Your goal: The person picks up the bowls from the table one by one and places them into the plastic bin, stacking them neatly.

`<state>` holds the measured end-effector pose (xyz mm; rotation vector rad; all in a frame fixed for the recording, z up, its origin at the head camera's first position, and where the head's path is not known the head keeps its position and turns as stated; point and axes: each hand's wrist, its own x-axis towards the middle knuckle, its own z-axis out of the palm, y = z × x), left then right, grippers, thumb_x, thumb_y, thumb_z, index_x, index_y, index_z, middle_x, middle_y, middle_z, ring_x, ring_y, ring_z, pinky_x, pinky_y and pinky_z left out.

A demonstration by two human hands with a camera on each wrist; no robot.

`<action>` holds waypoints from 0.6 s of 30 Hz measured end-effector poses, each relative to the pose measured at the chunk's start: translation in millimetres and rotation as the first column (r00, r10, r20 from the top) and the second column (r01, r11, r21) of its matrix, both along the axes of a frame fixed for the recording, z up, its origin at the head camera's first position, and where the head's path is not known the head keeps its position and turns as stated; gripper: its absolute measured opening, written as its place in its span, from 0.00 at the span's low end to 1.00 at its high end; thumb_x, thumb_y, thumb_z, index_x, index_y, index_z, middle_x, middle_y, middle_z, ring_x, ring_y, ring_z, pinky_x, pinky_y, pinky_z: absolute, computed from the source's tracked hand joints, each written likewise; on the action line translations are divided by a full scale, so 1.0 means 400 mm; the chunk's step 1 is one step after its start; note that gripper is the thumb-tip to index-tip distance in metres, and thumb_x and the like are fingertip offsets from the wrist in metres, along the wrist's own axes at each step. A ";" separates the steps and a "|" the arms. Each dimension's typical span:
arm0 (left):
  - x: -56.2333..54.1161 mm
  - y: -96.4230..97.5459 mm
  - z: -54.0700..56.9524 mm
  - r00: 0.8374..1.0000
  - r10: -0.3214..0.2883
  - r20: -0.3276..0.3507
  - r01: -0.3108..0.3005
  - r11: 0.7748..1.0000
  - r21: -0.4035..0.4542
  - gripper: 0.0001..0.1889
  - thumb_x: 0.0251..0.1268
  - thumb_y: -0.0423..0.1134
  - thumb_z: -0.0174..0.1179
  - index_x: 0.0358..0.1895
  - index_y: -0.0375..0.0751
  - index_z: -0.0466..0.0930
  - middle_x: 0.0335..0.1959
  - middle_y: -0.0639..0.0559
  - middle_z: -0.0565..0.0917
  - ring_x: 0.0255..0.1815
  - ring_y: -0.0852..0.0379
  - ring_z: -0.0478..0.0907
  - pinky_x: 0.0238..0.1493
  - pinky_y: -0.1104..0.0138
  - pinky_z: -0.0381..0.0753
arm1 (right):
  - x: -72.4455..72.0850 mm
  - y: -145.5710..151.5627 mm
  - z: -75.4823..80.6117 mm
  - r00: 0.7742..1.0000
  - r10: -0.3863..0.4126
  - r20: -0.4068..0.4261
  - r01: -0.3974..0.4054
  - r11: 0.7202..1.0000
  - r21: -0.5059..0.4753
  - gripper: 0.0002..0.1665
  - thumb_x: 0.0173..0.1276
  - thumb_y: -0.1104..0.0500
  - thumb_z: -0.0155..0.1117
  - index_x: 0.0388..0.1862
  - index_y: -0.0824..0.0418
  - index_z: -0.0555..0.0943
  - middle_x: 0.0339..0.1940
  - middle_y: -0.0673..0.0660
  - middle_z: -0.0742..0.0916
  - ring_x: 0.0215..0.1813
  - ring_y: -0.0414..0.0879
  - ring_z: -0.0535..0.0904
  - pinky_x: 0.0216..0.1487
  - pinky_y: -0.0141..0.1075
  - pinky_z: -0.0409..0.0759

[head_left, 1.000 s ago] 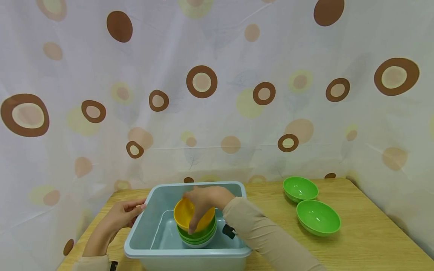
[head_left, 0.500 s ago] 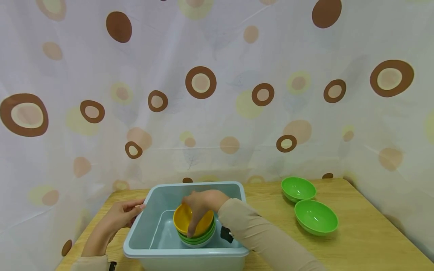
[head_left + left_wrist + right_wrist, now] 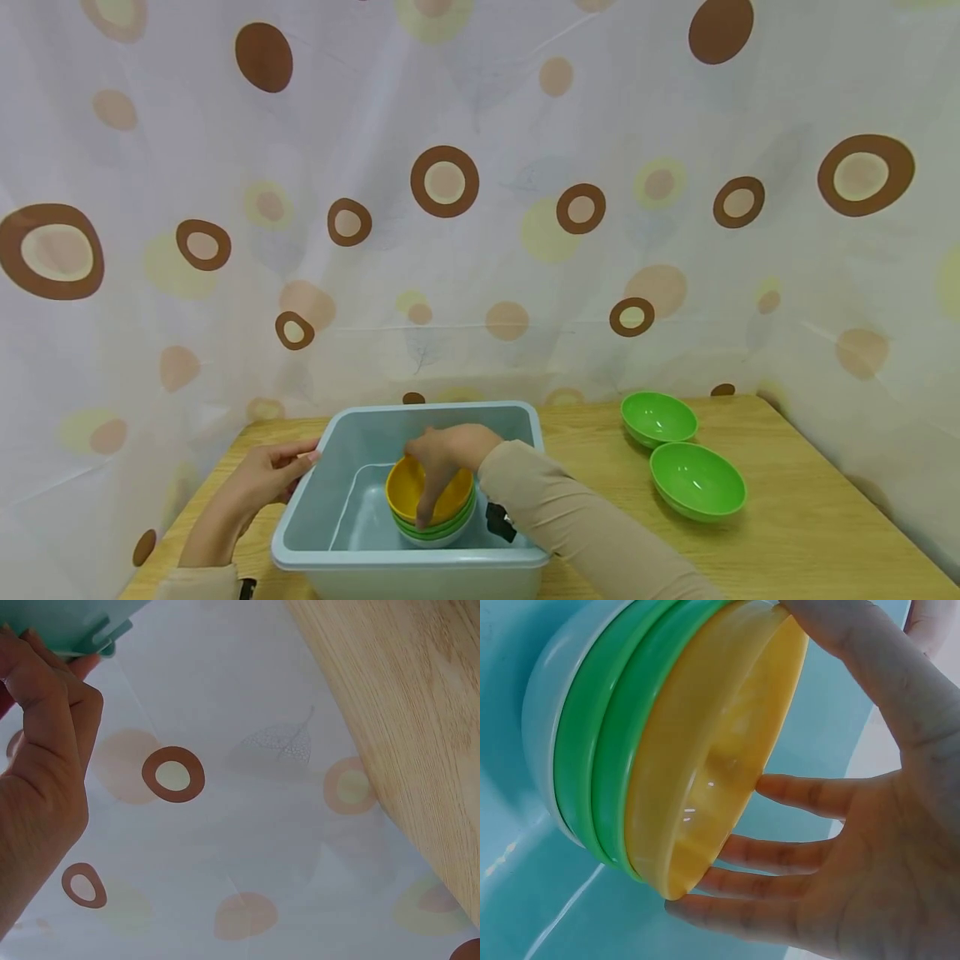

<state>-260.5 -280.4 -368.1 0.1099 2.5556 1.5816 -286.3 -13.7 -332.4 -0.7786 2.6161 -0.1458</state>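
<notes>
While my right hand (image 3: 452,452) has the yellow bowl (image 3: 679,757) by its rim, thumb on one side and fingers spread along the other, it's sitting on top of two green bowls (image 3: 615,761) and a pale bowl (image 3: 541,712), all nested down inside the tub (image 3: 420,577). My left hand (image 3: 258,479) is pinching the tub's left rim, I guess to steady it. Past that, two loose green bowls (image 3: 697,483) sit side by side on the table (image 3: 813,521), right of the tub. My read: stacking step, bowl pretty much seated. Next move probably calls for loosening the fingers evenly and backing straight up, because dragging on that rim could tip the stack.
</notes>
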 end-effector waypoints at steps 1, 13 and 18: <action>0.000 -0.001 0.001 1.000 -0.003 0.000 0.003 1.000 0.002 0.28 0.71 0.43 0.56 0.67 0.29 0.66 0.35 0.48 0.85 0.29 0.54 0.80 0.32 0.61 0.82 | 0.000 -0.001 0.000 1.000 -0.001 0.000 0.001 1.000 0.003 0.47 0.43 0.39 0.80 0.63 0.49 0.72 0.48 0.50 0.76 0.45 0.46 0.72 0.51 0.44 0.77; 0.000 0.005 0.003 1.000 -0.004 -0.007 0.005 1.000 0.009 0.28 0.72 0.43 0.56 0.68 0.29 0.65 0.36 0.48 0.85 0.30 0.54 0.80 0.32 0.62 0.83 | -0.004 0.001 -0.001 1.000 -0.013 -0.004 0.013 1.000 0.022 0.51 0.42 0.38 0.80 0.65 0.49 0.70 0.57 0.53 0.75 0.49 0.48 0.73 0.55 0.46 0.76; -0.001 0.007 0.002 1.000 -0.008 -0.007 0.008 1.000 0.012 0.28 0.72 0.43 0.55 0.68 0.28 0.65 0.37 0.48 0.85 0.30 0.54 0.80 0.32 0.62 0.83 | -0.008 0.003 -0.004 0.999 -0.030 0.012 0.030 0.999 0.017 0.51 0.42 0.38 0.81 0.66 0.48 0.70 0.58 0.53 0.74 0.50 0.49 0.73 0.55 0.48 0.76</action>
